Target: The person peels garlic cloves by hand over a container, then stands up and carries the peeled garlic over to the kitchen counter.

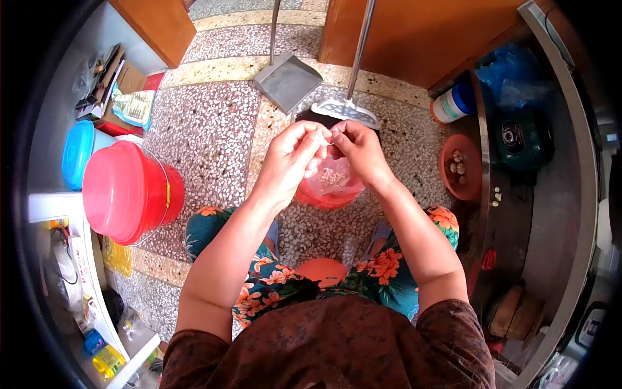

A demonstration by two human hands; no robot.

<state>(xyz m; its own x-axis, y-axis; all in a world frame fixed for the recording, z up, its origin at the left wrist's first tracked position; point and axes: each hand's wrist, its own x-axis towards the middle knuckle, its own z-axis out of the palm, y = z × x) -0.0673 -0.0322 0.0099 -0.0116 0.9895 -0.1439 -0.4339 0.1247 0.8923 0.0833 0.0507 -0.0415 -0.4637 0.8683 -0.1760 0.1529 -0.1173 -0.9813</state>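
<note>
Both hands meet at the centre, raised over a red bin [329, 196] that holds pale scraps [334, 176]. My left hand [295, 150] is closed, its thumb and fingers pinching a small whitish piece [328, 140]. Right beside it, my right hand [357, 148] pinches at the same spot with thumb and forefinger. The piece is too small to make out. Part of the bin is hidden under the hands.
A red lidded bucket [126, 191] and a blue-lidded tub [81, 155] stand at left. Ahead are a grey dustpan [287, 81] and a broom [346, 111]. At right, a reddish bowl [461, 183] holds several brownish bulbs [457, 163] by the shelf.
</note>
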